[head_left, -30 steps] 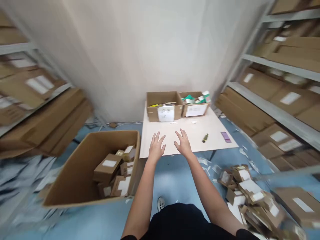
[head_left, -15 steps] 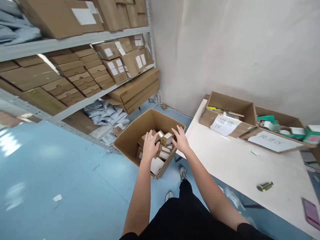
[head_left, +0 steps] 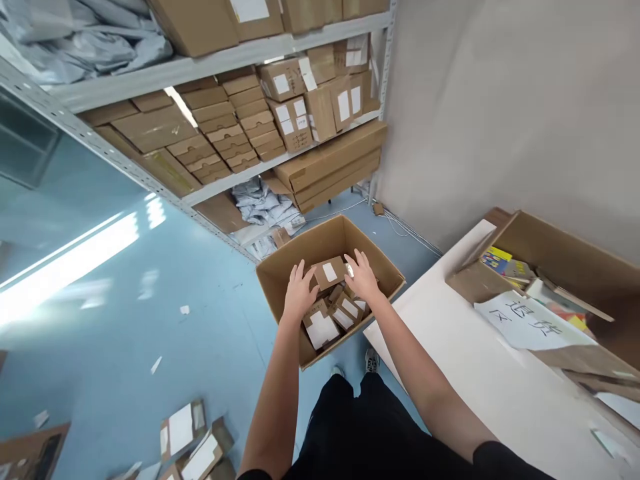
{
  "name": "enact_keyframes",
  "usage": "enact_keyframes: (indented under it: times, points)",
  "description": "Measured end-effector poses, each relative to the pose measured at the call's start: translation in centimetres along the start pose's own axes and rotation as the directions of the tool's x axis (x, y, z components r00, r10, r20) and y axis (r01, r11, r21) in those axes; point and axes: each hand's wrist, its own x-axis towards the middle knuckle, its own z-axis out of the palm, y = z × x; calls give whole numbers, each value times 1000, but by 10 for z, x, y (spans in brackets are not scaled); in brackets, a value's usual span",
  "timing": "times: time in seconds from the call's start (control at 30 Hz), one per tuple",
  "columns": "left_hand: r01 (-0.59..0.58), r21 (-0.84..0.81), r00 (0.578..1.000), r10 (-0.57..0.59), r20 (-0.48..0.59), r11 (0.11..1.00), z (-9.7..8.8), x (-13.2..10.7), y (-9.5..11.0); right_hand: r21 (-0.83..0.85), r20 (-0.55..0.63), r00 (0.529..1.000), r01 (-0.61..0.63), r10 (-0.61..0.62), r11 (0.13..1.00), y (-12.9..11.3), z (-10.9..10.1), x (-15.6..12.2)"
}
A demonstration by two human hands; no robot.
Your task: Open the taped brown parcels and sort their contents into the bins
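A large open cardboard box stands on the blue floor, holding several small brown parcels with white labels. My left hand and my right hand are both inside it, pressed against the two ends of one small labelled parcel that sits raised above the others. The fingers of both hands curl round that parcel. More small parcels lie beneath it in the box.
A white table at the right carries an open carton with a handwritten paper sheet and coloured items. Metal shelving packed with brown cartons fills the upper left. Flattened boxes and paper scraps lie on the floor.
My view has swung left from the table to the floor box. Both hands went from hovering open over the table to gripping a small parcel in the box.
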Motion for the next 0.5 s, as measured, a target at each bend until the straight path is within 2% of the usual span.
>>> enact_keyframes:
  times: [0.13, 0.2, 0.27, 0.33, 0.4, 0.5]
  points:
    - [59, -7, 998, -59, 10, 998, 15, 15, -24, 9, 66, 998, 14, -15, 1000, 15, 20, 24]
    - [103, -25, 994, -102, 29, 994, 31, 22, -42, -2, 98, 995, 11, -11, 1000, 23, 34, 32]
    - [147, -57, 988, -143, 66, 988, 55, 28, -63, -21, 133, 991, 3, 0, 1000, 33, 51, 38]
    - [186, -99, 977, -173, 126, 978, 88, 32, -84, -49, 184, 983, -16, 25, 999, 47, 74, 40]
    - [238, -146, 954, -203, 219, 960, 129, 33, -104, -80, 254, 965, -48, 67, 996, 65, 102, 40]
    - [358, -208, 881, -255, 399, 910, 200, 28, -127, -115, 372, 912, -140, 173, 983, 95, 152, 34]
